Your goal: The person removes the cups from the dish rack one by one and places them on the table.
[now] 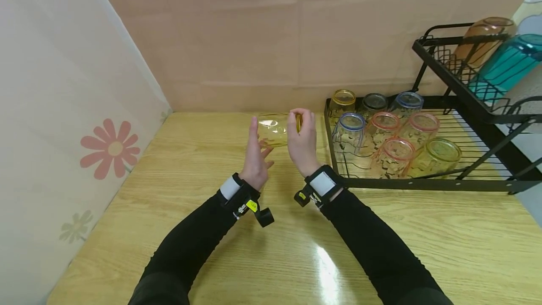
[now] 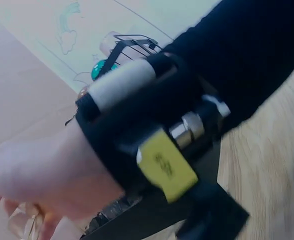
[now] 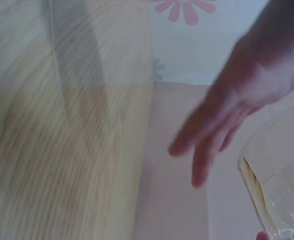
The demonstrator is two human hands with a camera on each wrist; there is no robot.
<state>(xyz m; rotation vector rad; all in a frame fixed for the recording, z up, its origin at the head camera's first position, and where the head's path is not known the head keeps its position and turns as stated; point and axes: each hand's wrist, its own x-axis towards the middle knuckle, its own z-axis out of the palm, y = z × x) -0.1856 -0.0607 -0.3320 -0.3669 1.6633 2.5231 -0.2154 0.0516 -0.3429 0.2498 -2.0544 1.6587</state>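
Note:
A clear yellow drinking glass (image 1: 272, 131) is held on its side above the back of the table. My right hand (image 1: 304, 142) grips its right end with bent fingers. To the left of the glass, my left hand (image 1: 255, 161) has its thumb raised and fingers extended. In the right wrist view the left hand (image 3: 242, 95) shows straight fingers, with a gap to the glass (image 3: 282, 175). The left wrist view catches part of the left hand (image 2: 47, 172), blurred, and a bit of the glass (image 2: 26, 225) at the lower left.
Right of the hands stands a black two-tier rack (image 1: 372, 182). Its lower tier holds several upturned glasses, among them a blue-rimmed glass (image 1: 351, 131) and a yellow glass (image 1: 438, 154). On the upper tier are an orange glass (image 1: 482, 44) and a teal container (image 1: 508, 67). A wall rises behind the table (image 1: 169, 192).

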